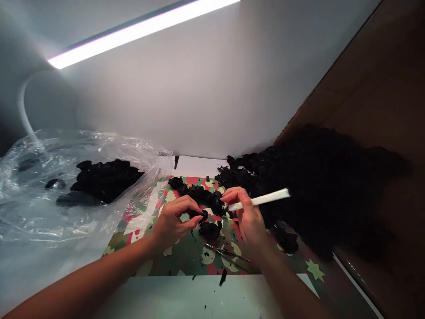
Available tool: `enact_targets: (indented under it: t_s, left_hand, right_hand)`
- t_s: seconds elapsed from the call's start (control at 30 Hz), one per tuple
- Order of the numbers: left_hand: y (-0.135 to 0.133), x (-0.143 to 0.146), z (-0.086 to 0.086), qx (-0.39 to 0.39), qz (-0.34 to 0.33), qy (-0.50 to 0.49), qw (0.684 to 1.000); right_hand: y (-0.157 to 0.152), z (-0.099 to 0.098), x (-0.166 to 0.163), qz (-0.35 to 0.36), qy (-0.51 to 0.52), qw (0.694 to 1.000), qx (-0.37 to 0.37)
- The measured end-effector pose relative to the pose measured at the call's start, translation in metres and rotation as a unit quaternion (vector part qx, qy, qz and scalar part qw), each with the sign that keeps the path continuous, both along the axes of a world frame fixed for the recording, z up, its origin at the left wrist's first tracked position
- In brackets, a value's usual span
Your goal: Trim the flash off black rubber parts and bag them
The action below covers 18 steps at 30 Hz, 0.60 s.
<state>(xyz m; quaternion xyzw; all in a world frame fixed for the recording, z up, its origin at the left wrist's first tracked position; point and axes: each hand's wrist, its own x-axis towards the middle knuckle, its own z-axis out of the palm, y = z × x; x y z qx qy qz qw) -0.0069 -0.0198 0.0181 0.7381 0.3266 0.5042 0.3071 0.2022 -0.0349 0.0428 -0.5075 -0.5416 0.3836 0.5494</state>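
Observation:
My left hand (177,217) pinches a small black rounded piece (203,215) between thumb and fingertips; it looks soft, like rubber. My right hand (247,215) grips a white stick-shaped tool (270,197), whose far end points to the right. The tool's working tip is hard to make out by my fingers. Just below the pinched piece lies another black curled piece (210,230) on the patterned mat (149,266). A thin metal tool like tweezers (229,254) rests nearer to me. Behind my hands is a row of black pieces (199,193).
On the left, a clear plastic bag (83,226) holds a heap of black pieces (106,179). A large dark pile (318,190) fills the right side against a brown cardboard wall (375,79). Overhead a lit tube lamp (146,33) slants. Black scraps (223,277) dot the white surface in front.

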Motion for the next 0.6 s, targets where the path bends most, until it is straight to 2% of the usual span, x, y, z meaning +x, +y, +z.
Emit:
enact_targets:
  t_s: [0.07,0.17,0.23,0.37,0.6]
  left_hand:
    - [0.0,0.0,0.0,0.005,-0.005,0.008,1.0]
    - [0.0,0.0,0.001,0.009,-0.003,0.014,1.0]
    - [0.001,0.001,0.001,0.011,0.0,0.014,1.0]
    - [0.002,0.0,0.0,0.014,0.004,0.013,1.0]
    - [0.003,-0.002,-0.004,0.019,0.002,0.038,0.999]
  right_hand:
    - [-0.002,0.006,0.004,0.032,0.006,0.999,-0.001]
    - [-0.006,0.01,0.003,0.123,0.001,0.992,-0.024]
    - [-0.008,0.01,0.001,0.165,-0.035,0.986,-0.003]
    - [-0.008,0.009,-0.001,0.171,-0.09,0.98,0.035]
    - [-0.01,0.016,0.0,0.206,-0.158,0.965,0.037]
